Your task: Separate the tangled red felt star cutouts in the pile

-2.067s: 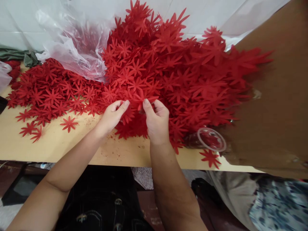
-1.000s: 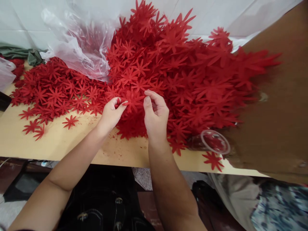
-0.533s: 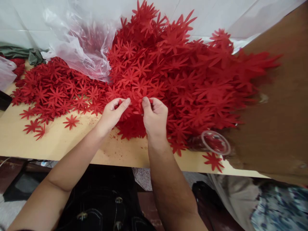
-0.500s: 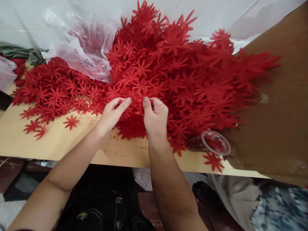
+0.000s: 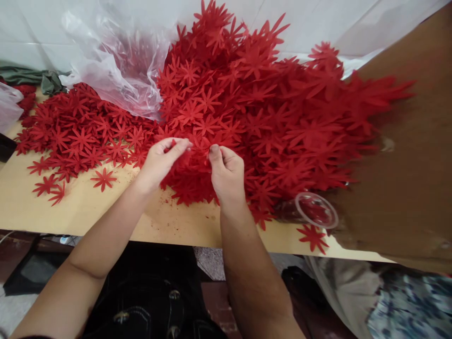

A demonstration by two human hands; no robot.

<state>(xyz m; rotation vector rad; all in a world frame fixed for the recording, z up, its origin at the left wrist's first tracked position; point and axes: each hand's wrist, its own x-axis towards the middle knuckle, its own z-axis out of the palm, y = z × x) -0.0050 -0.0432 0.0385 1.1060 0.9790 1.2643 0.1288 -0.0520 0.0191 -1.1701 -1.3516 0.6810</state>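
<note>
- Hands meet at the near edge of a large heap of red flower cut-outs (image 5: 254, 103) piled on the pale wooden counter (image 5: 81, 212).
- Left hand (image 5: 158, 162) has its grip partly closed: thumb and forefinger curl toward each other over the edge of the heap, touching the red flower cut-out (image 5: 197, 143) that lies between the two hands.
- Right hand (image 5: 228, 174) has its grip closed, thumb and forefinger pinching that same cut-out from the other side; the remaining fingers are folded into the palm.
- Pinched cut-out sits at the front of the heap, just above the counter and touching the pieces under it; how firmly the left hand holds it cannot be told.
- Clear plastic bag (image 5: 116, 70) lies crumpled on the left upper part of the heap, with more cut-outs showing through it.
- Lower spread of cut-outs (image 5: 77, 136) lies to the left, with a few single ones (image 5: 102, 178) apart on the bare counter.
- Clear plastic cup (image 5: 314, 209) lies on its side at the right foot of the heap, beside a brown cardboard sheet (image 5: 406, 155).
- Green cloth (image 5: 35, 79) lies at the far left.
</note>
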